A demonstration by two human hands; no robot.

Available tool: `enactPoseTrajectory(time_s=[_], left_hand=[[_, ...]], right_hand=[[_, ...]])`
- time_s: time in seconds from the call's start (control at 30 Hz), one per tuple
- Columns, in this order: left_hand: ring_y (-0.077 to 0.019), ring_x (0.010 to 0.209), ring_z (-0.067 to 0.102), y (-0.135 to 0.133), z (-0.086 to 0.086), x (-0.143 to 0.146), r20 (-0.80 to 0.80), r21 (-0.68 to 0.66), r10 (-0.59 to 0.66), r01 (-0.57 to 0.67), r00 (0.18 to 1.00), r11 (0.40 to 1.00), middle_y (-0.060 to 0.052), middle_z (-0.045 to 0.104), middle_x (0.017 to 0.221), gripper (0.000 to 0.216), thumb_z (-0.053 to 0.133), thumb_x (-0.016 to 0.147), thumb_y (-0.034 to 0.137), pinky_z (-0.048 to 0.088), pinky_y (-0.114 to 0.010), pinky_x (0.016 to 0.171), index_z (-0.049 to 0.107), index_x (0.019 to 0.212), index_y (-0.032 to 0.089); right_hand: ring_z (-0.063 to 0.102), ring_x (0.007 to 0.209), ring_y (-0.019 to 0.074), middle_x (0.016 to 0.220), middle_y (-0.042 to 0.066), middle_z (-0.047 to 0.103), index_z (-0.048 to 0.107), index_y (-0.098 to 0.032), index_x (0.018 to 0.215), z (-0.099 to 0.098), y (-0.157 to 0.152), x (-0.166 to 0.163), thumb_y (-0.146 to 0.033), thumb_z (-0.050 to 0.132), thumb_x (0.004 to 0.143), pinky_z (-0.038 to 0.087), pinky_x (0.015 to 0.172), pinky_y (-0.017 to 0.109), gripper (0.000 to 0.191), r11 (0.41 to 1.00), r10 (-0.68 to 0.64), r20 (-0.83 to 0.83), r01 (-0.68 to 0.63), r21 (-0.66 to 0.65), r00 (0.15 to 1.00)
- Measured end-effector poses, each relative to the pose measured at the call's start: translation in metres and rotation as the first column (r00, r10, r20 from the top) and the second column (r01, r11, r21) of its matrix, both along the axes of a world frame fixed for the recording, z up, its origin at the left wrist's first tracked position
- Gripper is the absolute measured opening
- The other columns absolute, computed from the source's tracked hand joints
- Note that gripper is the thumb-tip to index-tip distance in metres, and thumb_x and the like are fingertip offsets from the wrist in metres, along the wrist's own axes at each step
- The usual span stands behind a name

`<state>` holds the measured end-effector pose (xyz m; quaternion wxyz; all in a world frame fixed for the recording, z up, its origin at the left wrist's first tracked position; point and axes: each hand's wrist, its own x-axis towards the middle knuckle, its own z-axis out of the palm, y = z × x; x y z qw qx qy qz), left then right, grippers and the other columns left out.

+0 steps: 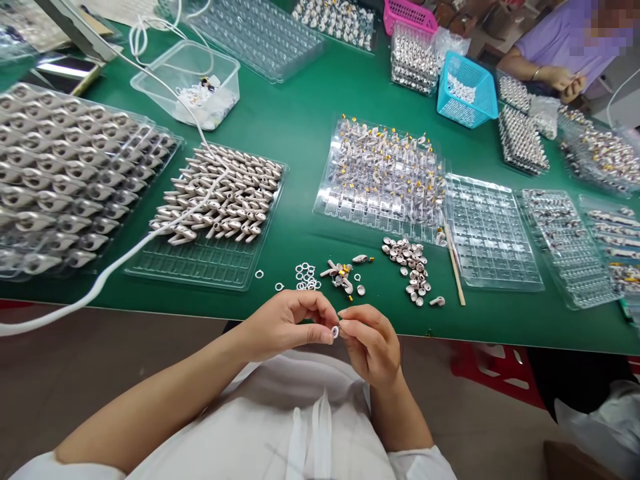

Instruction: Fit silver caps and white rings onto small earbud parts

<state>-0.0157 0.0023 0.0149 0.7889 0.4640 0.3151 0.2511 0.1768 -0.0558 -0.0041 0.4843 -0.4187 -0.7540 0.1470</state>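
Observation:
Just past the table's near edge, my left hand [287, 327] pinches a small white ring-shaped piece [335, 331] between thumb and forefinger. My right hand [373, 341] is closed too, its thumb and fingertips meeting the right side of that piece; anything else inside the fingers is hidden. On the table beyond lie several loose white rings [306, 277] and a small pile of earbud-like parts [343, 275] with yellow tips. Right of those is a heap of small round silver caps [409, 263], with one stemmed part [437, 301] beside it.
Clear trays of stemmed shells [220, 193] and larger grey parts [50, 173] stand left. A filled tray [380, 173], thin stick [455, 267] and bare tray [495, 230] lie ahead. A white cable [125, 260] crosses the left. Blue basket [467, 90]; a person [565, 47] sits opposite.

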Motion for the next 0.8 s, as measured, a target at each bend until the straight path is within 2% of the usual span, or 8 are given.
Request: enactPoseTrajectory(time_s=[0.13,0.23,0.37,0.53,0.63,0.8], left_hand=[[-0.0135,0.074,0.062,0.0012,0.0019,-0.0034,-0.073,0.118,-0.024,0.032,0.997,0.993,-0.003,0.070,0.077,0.013,0.076,0.078,0.024,0.051,-0.025,0.071,0.072,0.084,0.013],[-0.0135,0.074,0.062,-0.0003,0.0030,-0.0047,-0.134,0.267,0.031,0.006,0.991,0.964,-0.003,0.071,0.077,0.008,0.075,0.080,0.022,0.050,-0.025,0.073,0.074,0.083,0.015],[-0.0131,0.073,0.063,-0.0024,0.0042,-0.0047,-0.118,0.407,0.106,-0.050,0.987,0.912,-0.002,0.072,0.077,0.004,0.073,0.081,0.019,0.051,-0.024,0.072,0.075,0.084,0.017],[-0.0130,0.070,0.063,-0.0027,0.0049,-0.0046,-0.112,0.475,0.148,-0.078,0.983,0.877,-0.003,0.072,0.075,0.003,0.071,0.083,0.017,0.051,-0.024,0.069,0.075,0.084,0.016],[-0.0134,0.069,0.063,-0.0029,0.0050,-0.0042,-0.115,0.509,0.156,-0.077,0.981,0.857,-0.003,0.071,0.074,0.005,0.070,0.083,0.017,0.052,-0.025,0.068,0.075,0.085,0.015],[-0.0134,0.069,0.064,-0.0033,0.0059,-0.0046,-0.137,0.505,0.155,-0.066,0.978,0.860,-0.004,0.072,0.075,0.005,0.070,0.083,0.017,0.053,-0.024,0.067,0.075,0.085,0.015]], right_hand=[[0.069,0.091,0.0168,0.098,0.007,0.070,0.059,-0.023,0.120,0.0005,0.0008,-0.0001,-0.007,0.055,0.091,0.060,0.075,0.030,0.033,1.000,0.007,-0.004,-0.007,-0.006,1.000],[0.069,0.091,0.0170,0.098,0.007,0.070,0.059,-0.023,0.121,0.0012,0.0017,0.0003,-0.008,0.054,0.091,0.060,0.074,0.031,0.034,1.000,0.002,0.017,-0.002,-0.011,1.000],[0.068,0.090,0.0173,0.099,0.008,0.070,0.059,-0.023,0.118,0.0005,0.0021,0.0011,-0.007,0.055,0.089,0.059,0.073,0.031,0.033,0.999,0.016,0.011,-0.015,-0.046,1.000],[0.064,0.083,0.0173,0.092,0.008,0.067,0.058,-0.020,0.111,-0.0003,0.0028,-0.0007,-0.005,0.057,0.086,0.056,0.069,0.031,0.029,0.991,0.062,-0.058,-0.069,-0.117,0.996],[0.063,0.080,0.0169,0.088,0.006,0.065,0.057,-0.021,0.108,0.0007,0.0022,-0.0028,-0.006,0.057,0.085,0.055,0.067,0.030,0.027,0.983,0.047,-0.086,-0.062,-0.173,0.995],[0.062,0.081,0.0171,0.089,0.006,0.065,0.057,-0.021,0.108,0.0036,0.0009,-0.0039,-0.005,0.056,0.086,0.054,0.068,0.031,0.027,0.982,0.049,-0.105,-0.068,-0.178,0.993]])
